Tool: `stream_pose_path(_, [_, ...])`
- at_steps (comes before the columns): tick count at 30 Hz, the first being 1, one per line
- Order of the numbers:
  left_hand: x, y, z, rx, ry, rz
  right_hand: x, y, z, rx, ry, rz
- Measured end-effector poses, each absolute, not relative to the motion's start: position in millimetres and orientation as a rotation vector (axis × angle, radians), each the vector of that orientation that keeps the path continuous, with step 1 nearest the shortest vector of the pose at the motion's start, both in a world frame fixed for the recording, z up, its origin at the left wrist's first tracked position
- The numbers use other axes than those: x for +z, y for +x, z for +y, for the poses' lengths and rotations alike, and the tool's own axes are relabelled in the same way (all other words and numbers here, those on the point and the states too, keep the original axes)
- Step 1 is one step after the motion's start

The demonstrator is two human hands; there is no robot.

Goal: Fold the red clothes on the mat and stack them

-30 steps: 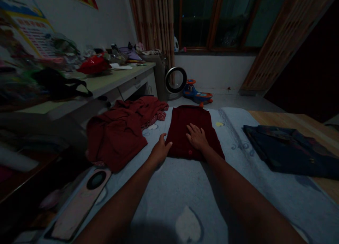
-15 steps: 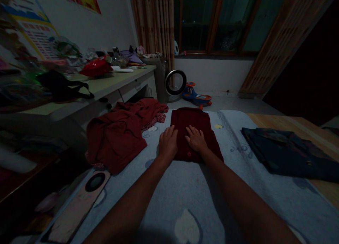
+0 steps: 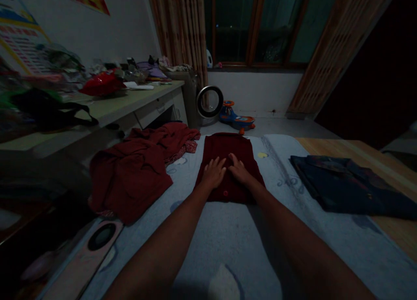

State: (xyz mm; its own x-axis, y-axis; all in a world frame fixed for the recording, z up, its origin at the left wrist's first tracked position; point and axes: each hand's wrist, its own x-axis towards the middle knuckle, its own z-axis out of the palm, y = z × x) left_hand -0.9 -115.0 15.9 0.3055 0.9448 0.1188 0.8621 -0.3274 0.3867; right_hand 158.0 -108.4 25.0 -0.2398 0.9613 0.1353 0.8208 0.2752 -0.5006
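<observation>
bed point(image 3: 228, 243) | 3 garments: folded red point(image 3: 228, 152), crumpled red point(image 3: 130, 174), navy point(image 3: 342, 187) (folded)

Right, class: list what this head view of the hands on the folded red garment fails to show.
- Folded red garment: its middle is covered by the left hand and right hand.
- Desk clutter: blurred and dim.
- Dark blue garment: cut off by the right edge.
- Wall posters: cropped, print unreadable.

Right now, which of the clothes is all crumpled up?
The loose dark red garment on the left. The red folded one under both hands and the dark blue one lie flat.
</observation>
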Motion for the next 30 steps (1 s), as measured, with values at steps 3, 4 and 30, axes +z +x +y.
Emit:
stream_pose_path(3, [20,4,-118,0.421,2.383,1.665,29,175,-109,0.409,-1.527,-2.181])
stream_pose_path(4, [21,5,-119,0.407,2.392,1.665,29,179,-112,0.351,-1.546,-2.212])
stream_pose_path(30, [22,9,-123,0.369,2.367,1.707,40,203,-154,-0.027,-1.844,-2.232])
